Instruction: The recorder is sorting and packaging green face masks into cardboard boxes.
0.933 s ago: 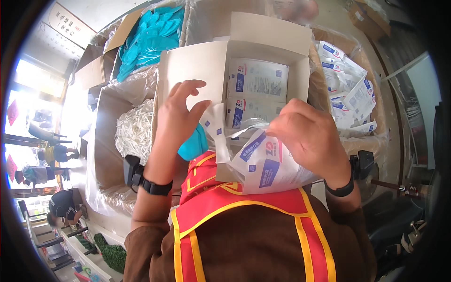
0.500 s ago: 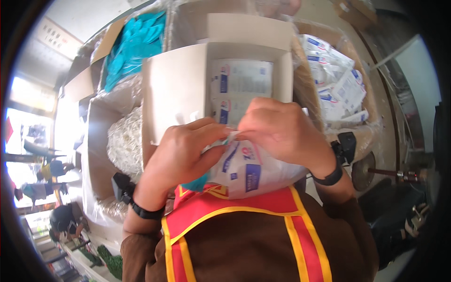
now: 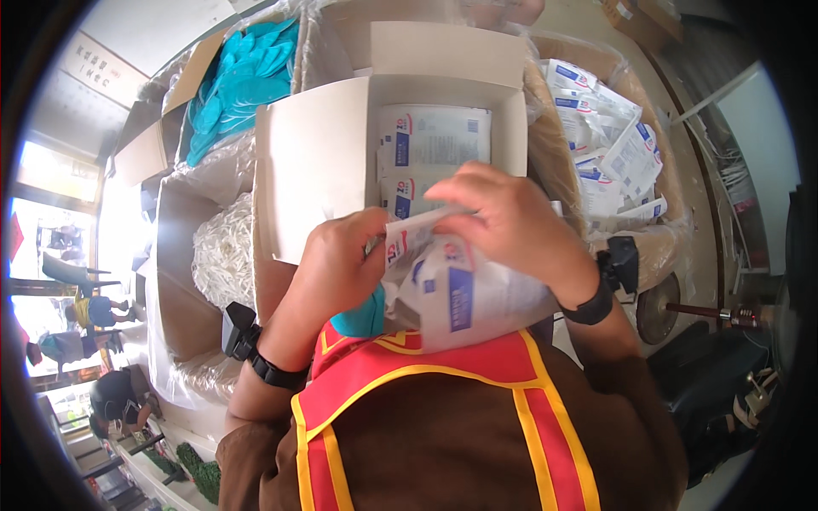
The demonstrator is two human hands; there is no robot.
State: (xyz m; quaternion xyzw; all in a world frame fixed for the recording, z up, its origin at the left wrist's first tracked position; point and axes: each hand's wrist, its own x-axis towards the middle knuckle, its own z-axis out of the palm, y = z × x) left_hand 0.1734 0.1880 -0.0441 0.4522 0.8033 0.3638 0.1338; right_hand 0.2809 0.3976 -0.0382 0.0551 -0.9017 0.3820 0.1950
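A white plastic bag (image 3: 486,298) with blue and pink print is in front of my chest, its mouth spread apart. My left hand (image 3: 341,260) pinches the bag's left edge. Below its fingers shows a flat teal piece (image 3: 362,317) with a rounded end; the left hand seems to hold it too, partly hidden by the palm. My right hand (image 3: 515,226) has thumb and fingers at the upper rim of the bag, gripping it. Just beyond both hands is an open cardboard carton (image 3: 315,162) with flat printed white packets (image 3: 443,136) stacked inside.
At the far left a lined box holds many teal flat pieces (image 3: 247,77). Nearer on the left, another box contains a heap of white strips (image 3: 226,251). To the right, a lined carton is filled with printed white packets (image 3: 609,153). A person (image 3: 119,396) bends at lower left.
The bag's mouth has been pulled wider apart. My right hand has lifted slightly and its fingers have spread along the rim; more of the bag's inside shows.
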